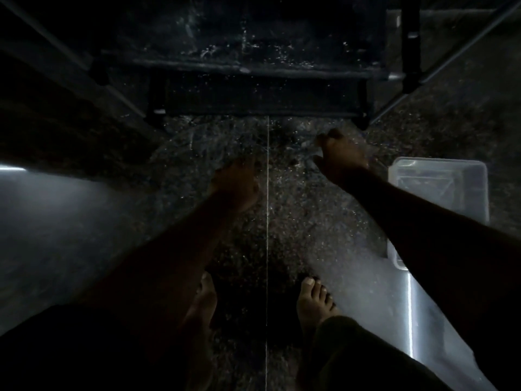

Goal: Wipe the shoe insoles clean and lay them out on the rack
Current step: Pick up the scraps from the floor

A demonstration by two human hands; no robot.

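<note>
No insoles can be made out in the dark. The rack (pixel 259 88) is black with metal tubes, on speckled floor (pixel 282 221). Left hand (pixel 238 183) and right hand (pixel 342 158): finger positions unclear.

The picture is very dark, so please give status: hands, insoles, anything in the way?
Left hand and right hand low over floor before rack, grip unclear. No insoles visible. Clear tub beside right arm.

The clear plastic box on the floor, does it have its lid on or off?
Cannot tell. The clear plastic box sits flat on the floor beside the right hand, but the picture is too dark to show a lid or anything inside.
</note>
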